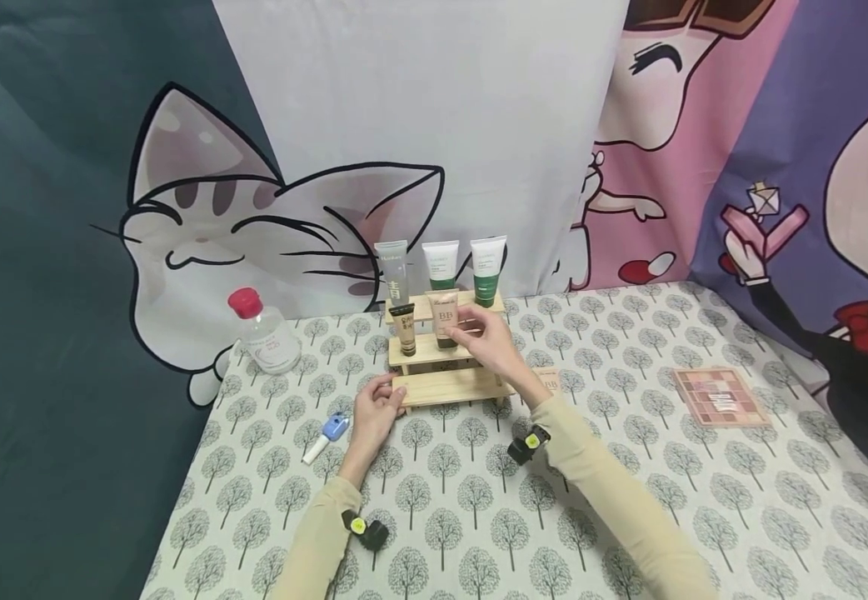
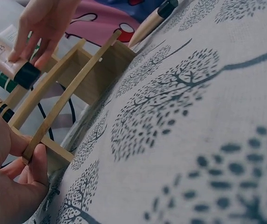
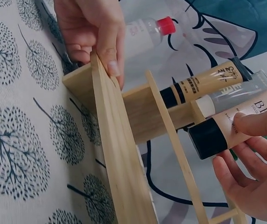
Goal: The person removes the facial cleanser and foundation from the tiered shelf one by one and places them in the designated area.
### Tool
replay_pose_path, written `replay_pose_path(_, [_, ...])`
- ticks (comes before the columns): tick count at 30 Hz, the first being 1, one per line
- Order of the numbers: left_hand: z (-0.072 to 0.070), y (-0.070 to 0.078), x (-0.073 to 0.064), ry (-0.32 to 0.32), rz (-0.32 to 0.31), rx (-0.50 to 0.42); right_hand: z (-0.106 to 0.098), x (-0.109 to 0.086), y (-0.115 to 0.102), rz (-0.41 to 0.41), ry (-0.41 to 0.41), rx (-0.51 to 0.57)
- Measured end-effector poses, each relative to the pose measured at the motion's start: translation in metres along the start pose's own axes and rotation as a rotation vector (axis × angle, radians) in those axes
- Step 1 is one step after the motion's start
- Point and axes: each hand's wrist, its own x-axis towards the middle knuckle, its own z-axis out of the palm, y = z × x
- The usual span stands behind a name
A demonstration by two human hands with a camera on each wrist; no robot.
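A three-tier wooden rack (image 1: 452, 388) stands on the tree-patterned cloth. My right hand (image 1: 488, 337) pinches a beige BB cream tube (image 1: 445, 308), black cap down, at the middle tier; whether the cap touches the wood I cannot tell. With thumb and fingers, my left hand (image 2: 14, 172) grips the left end of the lowest tier (image 3: 119, 149). To the left of the BB cream, a small gold tube (image 3: 203, 84) with a black cap stands on the middle tier. The top tier bears a grey tube (image 1: 394, 275) and two white-and-green tubes (image 1: 487, 268), one partly hidden behind the BB cream.
A clear bottle (image 1: 272, 342) with a red cap stands at the back left. Left of my left hand lies a blue-and-white item (image 1: 335, 427). Beside my right forearm lies another beige tube (image 2: 147, 27) with a black cap. A pink palette (image 1: 722, 398) lies farther right.
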Motion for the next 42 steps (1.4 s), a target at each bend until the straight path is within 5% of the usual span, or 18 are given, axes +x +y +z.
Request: replay_pose_path(42, [0.002,0.0,-0.001,0.006,-0.006,0.019,-0.107,-0.057,0.04,0.065,0.138,-0.132])
